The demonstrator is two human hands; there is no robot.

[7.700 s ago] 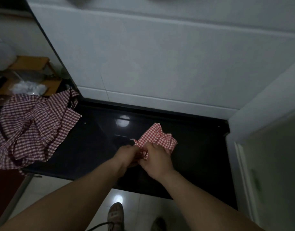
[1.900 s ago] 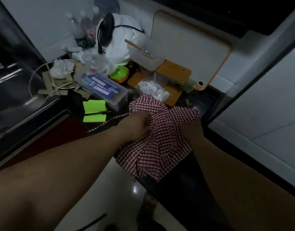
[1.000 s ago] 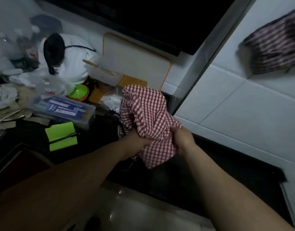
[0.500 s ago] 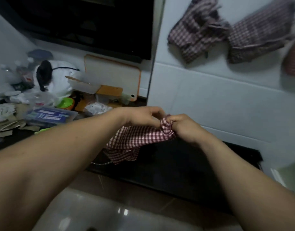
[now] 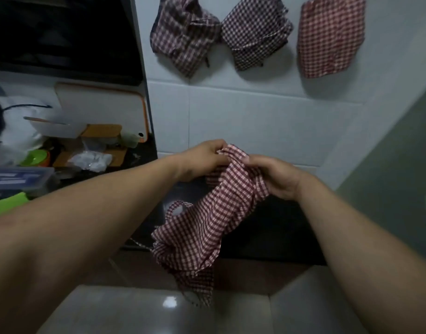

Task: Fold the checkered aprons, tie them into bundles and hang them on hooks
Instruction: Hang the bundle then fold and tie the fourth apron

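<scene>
Bare tiled wall (image 5: 255,121) below three hung bundles (image 5: 255,32); clutter (image 5: 91,160) on counter (image 5: 142,154) far left.

I see both bare forearms reach in from 7 and 5 o'clock, converging near centre. My left hand (image 5: 202,157) curls its fingers round the top edge of the checkered apron (image 5: 207,225). The right hand (image 5: 277,177), at its 3 o'clock, pinches the same edge, just beside it.
</scene>
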